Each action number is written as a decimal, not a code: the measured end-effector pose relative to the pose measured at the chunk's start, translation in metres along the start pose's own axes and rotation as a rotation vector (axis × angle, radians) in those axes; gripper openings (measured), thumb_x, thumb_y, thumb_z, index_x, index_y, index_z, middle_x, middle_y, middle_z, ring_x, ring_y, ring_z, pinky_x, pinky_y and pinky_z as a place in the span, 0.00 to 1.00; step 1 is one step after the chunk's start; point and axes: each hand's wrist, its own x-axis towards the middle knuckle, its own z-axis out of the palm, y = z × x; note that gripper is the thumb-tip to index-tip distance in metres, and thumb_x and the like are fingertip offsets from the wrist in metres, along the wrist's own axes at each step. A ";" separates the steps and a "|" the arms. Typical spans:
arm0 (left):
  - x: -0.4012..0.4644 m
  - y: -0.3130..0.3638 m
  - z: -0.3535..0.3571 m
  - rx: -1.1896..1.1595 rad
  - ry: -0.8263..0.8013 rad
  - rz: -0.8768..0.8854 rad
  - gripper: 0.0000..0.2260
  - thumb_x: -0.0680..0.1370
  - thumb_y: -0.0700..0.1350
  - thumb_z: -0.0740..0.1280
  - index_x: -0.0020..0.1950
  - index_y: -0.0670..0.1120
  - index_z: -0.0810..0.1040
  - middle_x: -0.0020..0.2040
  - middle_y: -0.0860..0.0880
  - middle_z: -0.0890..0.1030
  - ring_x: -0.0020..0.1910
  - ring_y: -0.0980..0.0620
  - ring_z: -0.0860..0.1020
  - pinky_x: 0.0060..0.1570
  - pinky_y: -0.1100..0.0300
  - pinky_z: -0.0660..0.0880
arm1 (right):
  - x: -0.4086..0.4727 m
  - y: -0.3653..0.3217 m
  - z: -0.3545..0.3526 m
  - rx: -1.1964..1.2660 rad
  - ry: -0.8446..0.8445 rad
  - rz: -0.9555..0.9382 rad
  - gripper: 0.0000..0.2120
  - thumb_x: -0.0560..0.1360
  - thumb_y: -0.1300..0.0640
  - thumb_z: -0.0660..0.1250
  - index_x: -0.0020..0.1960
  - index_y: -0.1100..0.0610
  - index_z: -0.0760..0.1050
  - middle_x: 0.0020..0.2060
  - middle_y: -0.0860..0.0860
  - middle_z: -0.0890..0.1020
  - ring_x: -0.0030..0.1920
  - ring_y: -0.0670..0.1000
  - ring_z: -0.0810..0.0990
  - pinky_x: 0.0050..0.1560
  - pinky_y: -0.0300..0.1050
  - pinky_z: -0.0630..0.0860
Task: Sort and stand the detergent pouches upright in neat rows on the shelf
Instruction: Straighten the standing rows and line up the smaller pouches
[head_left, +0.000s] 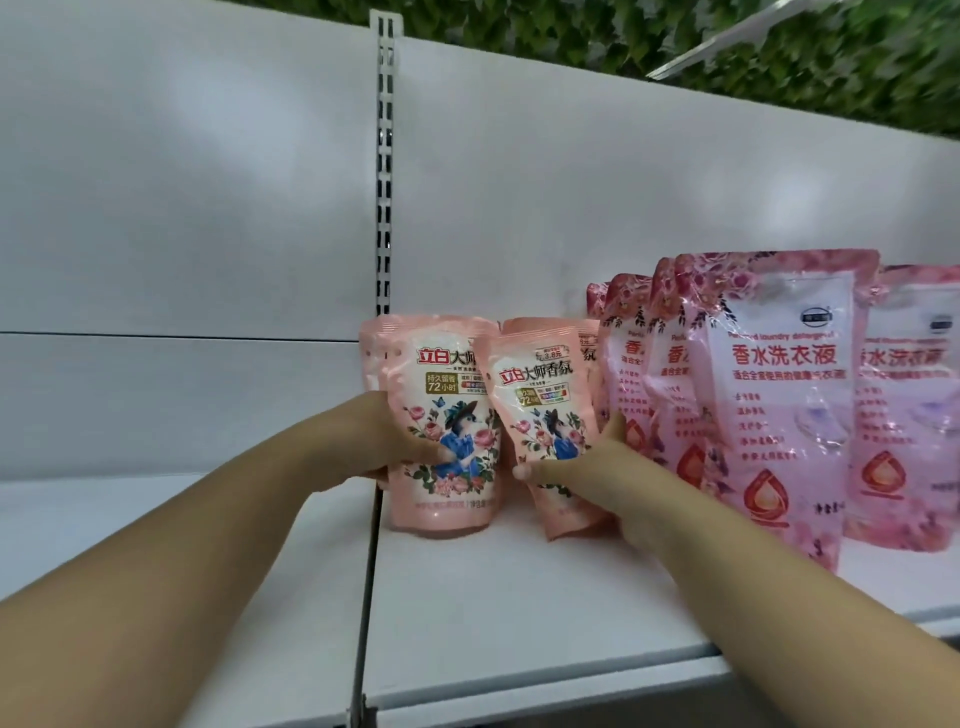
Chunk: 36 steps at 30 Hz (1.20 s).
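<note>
Two small peach detergent pouches with a rose picture stand on the white shelf (493, 587). My left hand (395, 441) grips the left small pouch (441, 395) by its left side; it stands upright, with another pouch partly hidden behind it. My right hand (576, 467) grips the right small pouch (545, 400) from its right side, thumb across the front; this pouch leans to the left. More small pouches peek out behind it. To the right, several larger pink pouches (779, 395) stand in rows, the front one leaning.
A slotted metal upright (385, 171) divides the white back panel. A seam (370, 545) splits the shelf into a left and a right board. Green foliage (675, 41) shows above the back panel.
</note>
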 end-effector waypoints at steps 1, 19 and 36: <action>-0.001 0.000 -0.002 -0.007 -0.012 -0.007 0.17 0.67 0.40 0.75 0.54 0.48 0.77 0.49 0.47 0.84 0.48 0.48 0.82 0.51 0.48 0.78 | 0.002 0.002 0.002 -0.017 0.024 0.009 0.59 0.63 0.51 0.78 0.75 0.54 0.36 0.72 0.53 0.61 0.71 0.56 0.62 0.71 0.50 0.59; -0.007 -0.003 -0.011 0.016 -0.173 -0.256 0.10 0.70 0.37 0.72 0.49 0.45 0.78 0.43 0.47 0.85 0.40 0.49 0.83 0.38 0.56 0.81 | 0.028 0.011 0.015 0.106 0.196 0.054 0.41 0.69 0.48 0.72 0.72 0.62 0.54 0.67 0.57 0.68 0.67 0.58 0.67 0.69 0.49 0.63; -0.003 -0.006 -0.012 -0.105 -0.163 -0.256 0.10 0.70 0.34 0.70 0.49 0.42 0.78 0.41 0.45 0.85 0.35 0.48 0.83 0.37 0.57 0.81 | 0.019 0.004 0.007 0.286 0.239 0.001 0.47 0.72 0.43 0.67 0.75 0.58 0.40 0.74 0.56 0.54 0.73 0.58 0.56 0.70 0.53 0.56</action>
